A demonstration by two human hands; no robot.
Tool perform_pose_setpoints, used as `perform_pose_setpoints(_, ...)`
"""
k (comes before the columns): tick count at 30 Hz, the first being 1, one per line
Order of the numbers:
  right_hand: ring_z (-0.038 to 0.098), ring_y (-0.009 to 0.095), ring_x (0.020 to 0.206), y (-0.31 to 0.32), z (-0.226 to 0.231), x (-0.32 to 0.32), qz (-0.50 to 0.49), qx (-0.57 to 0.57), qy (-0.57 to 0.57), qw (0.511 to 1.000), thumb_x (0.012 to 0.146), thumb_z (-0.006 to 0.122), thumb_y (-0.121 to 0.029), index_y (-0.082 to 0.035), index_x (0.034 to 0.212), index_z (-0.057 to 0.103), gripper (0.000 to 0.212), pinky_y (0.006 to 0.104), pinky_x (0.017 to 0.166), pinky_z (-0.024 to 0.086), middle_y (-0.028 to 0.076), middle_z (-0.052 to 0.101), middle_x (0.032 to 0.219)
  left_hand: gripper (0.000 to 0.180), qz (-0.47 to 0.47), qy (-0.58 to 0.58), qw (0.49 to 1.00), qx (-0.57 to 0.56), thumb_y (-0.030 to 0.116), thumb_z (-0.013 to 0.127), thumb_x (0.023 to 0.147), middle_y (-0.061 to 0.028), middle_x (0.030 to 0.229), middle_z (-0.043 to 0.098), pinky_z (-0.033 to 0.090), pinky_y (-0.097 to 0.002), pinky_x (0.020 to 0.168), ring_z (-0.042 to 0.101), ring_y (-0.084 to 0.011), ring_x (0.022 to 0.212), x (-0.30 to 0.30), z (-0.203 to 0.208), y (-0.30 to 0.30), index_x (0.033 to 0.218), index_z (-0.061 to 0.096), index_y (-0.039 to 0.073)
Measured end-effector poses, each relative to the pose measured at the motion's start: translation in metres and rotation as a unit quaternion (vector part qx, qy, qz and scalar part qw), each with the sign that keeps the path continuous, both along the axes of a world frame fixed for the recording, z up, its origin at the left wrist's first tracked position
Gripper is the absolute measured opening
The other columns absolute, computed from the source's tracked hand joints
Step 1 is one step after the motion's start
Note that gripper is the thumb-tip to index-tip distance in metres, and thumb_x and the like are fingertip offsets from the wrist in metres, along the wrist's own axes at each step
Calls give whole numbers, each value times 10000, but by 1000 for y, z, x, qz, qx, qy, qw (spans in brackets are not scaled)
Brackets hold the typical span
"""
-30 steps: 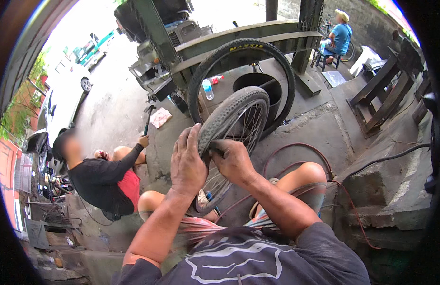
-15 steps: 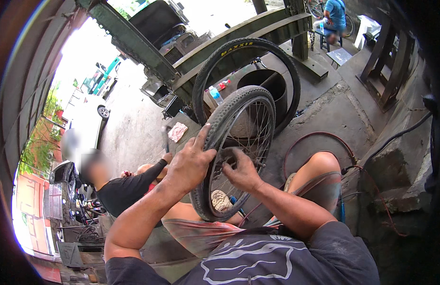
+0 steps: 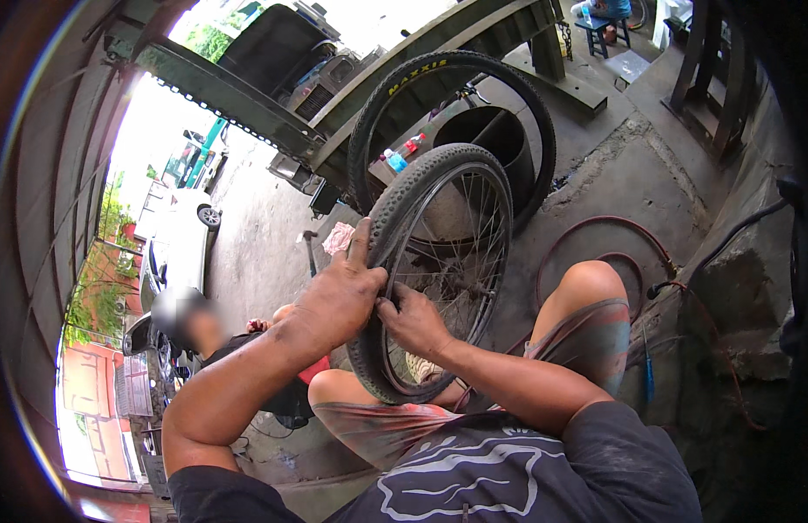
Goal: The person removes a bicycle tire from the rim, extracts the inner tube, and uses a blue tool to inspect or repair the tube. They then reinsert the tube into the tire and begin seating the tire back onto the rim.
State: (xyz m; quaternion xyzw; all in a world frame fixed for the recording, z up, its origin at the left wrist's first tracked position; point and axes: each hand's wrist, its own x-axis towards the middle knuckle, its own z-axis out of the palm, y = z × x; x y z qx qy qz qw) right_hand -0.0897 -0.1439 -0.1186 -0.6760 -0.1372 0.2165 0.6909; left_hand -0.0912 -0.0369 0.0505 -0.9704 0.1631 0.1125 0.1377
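A spoked bicycle wheel (image 3: 484, 318) stands tilted between my knees, its knobbly black tire (image 3: 402, 199) on the rim. My left hand (image 3: 341, 292) is closed over the outer side of the tire, with its index finger lying along the tread. Opposite it, on the spoke side, my right hand (image 3: 414, 322) is closed at the tire's inner edge by the rim. Its thumb and fingertips press there, close to the left thumb. Whether anything small sits under those fingertips is hidden.
Behind the wheel, a loose tire (image 3: 359, 144) leans by a dark metal drum (image 3: 519, 161). A red hose (image 3: 587, 223) coils on the right, near a blue-handled tool (image 3: 650, 376). Left lie a hammer (image 3: 312, 253) and pink cloth (image 3: 338, 238); another person (image 3: 238, 349) sits close by.
My right hand has moved left from over the spokes to the rim edge and closed there. My left hand stays on the tire. The other person's arm has withdrawn from the hammer.
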Motion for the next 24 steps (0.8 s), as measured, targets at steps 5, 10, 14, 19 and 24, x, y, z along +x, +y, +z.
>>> perform_pose_setpoints(5,719,594,1085,3,12,-7,-34,-34,-6,999,1044,609,-393,57,1179,713,482,652,984,558,394,750,1073,157,-17,-10,1000,1,83,728,948,-428,1759,222,644,-561,1014,713,-523,1231,-1,2,-1,1082,733,3)
perform_pose_setpoints(10,727,589,1064,3,22,-8,-90,3,3,996,1038,623,-388,49,1131,705,455,653,970,565,400,746,1048,160,-9,-5,1000,22,85,740,932,-444,1743,251,649,-581,949,726,-510,1166,-4,3,-5,1076,723,18)
perform_pose_setpoints(14,729,591,1055,10,15,-5,-81,-29,12,996,1026,650,-389,42,1117,701,444,645,963,572,402,746,1036,159,-10,-12,999,32,84,736,922,-449,1743,255,669,-561,861,735,-498,1147,-6,0,-4,1063,714,15)
perform_pose_setpoints(19,728,598,1055,7,15,-7,-80,-12,10,997,1025,660,-393,39,1137,702,448,651,977,566,399,749,1035,201,-65,-24,991,118,160,747,915,-401,1773,275,407,-715,1210,501,-531,1522,1,1,-12,1065,765,27)
perform_pose_setpoints(24,720,596,1078,1,15,-8,-59,2,7,998,1025,660,-374,44,1185,678,448,661,994,552,390,750,1080,285,-179,34,976,122,237,763,903,-243,1799,374,117,-783,1338,224,-501,1711,19,11,-3,1099,816,38)
